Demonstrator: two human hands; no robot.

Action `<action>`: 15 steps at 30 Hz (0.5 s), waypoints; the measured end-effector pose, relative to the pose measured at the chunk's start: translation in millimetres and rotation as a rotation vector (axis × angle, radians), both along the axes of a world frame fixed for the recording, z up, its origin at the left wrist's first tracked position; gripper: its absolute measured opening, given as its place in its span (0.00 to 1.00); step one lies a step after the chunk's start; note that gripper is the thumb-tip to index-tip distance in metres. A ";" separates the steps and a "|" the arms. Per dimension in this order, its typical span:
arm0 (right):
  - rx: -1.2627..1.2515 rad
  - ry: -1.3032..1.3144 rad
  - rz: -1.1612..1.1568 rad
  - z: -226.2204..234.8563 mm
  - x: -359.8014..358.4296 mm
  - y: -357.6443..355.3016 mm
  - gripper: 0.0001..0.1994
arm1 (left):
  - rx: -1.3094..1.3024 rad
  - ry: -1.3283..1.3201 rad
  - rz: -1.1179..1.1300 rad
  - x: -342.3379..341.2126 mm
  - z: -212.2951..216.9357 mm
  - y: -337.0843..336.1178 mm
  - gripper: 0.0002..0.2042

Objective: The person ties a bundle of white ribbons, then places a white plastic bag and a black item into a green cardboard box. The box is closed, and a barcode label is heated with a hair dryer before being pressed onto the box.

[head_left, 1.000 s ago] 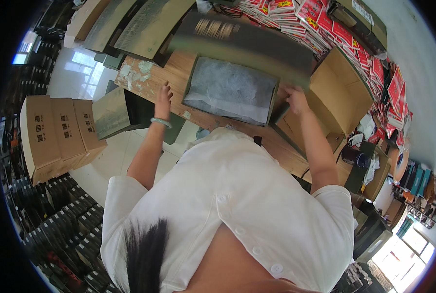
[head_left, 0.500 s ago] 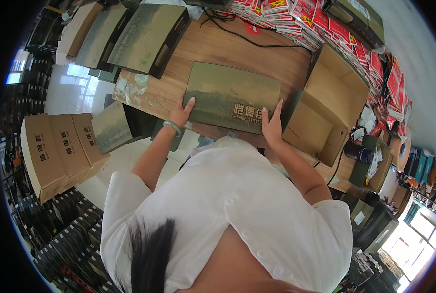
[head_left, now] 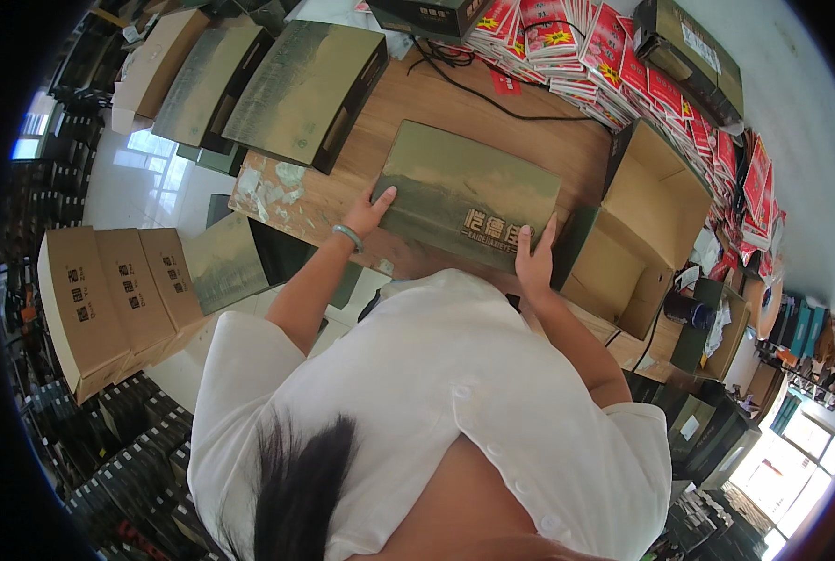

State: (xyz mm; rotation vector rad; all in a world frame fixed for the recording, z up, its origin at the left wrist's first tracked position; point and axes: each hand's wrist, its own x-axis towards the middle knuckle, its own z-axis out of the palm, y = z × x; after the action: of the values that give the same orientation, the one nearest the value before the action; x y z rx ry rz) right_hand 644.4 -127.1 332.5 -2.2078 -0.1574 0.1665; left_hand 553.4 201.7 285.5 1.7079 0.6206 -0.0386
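A flat green box [head_left: 469, 194], printed with a misty landscape and gold lettering, is laid on the wooden bench [head_left: 567, 140] near its front edge, roughly midway along. The box is gripped at its two near corners. The left hand [head_left: 369, 213] is pressed against the left corner with fingers spread and the thumb raised along the side; a pale green bangle [head_left: 346, 236] is worn on that wrist. The right hand [head_left: 534, 260] is set flat over the right corner, fingers extended across the lid. Neither hand is closed into a fist; both are held open against the box.

Just beside the box, at the right end of the bench, an open cardboard carton [head_left: 644, 224] is seen, tilted with its mouth toward the box. A black cable [head_left: 492, 93] is trailed across the far side of the bench. Red packets [head_left: 614, 56] are stacked along the far edge. Two more green boxes [head_left: 277, 89] are placed at the far left corner. Brown cartons [head_left: 109, 299] are stacked on the floor to the left. A dark cup [head_left: 689, 311] is seen beyond the right end of the bench.
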 end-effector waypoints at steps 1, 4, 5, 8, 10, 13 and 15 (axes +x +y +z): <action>0.020 -0.023 0.017 28.5 -1.5 12.5 0.34 | -0.070 -0.030 -0.004 2.6 5.2 9.0 0.35; 0.080 -0.176 0.312 97.4 -3.7 45.0 0.31 | -0.260 0.165 0.177 -16.9 -52.8 67.6 0.34; 0.080 -0.239 0.419 114.2 -5.5 52.9 0.30 | -0.303 0.178 0.247 -9.0 -34.1 69.0 0.35; -0.240 -0.477 0.577 156.6 -24.8 111.5 0.29 | 0.037 0.176 0.421 -29.3 -69.4 95.6 0.33; -0.207 -0.607 0.647 164.0 -32.0 149.3 0.30 | 0.393 0.079 0.627 -65.5 -142.9 113.0 0.26; -0.127 -0.666 0.676 148.7 -31.0 188.2 0.31 | -0.407 -0.230 0.834 -82.7 -159.2 75.6 0.16; -0.132 -0.635 0.713 138.7 -27.4 200.2 0.30 | -0.260 0.182 0.610 -67.5 -92.5 24.5 0.16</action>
State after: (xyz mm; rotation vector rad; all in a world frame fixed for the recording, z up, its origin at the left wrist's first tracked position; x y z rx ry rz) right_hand 616.9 73.1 471.2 -2.1719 -1.3125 -0.1482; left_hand 486.0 226.3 193.0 1.2193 1.1969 0.1535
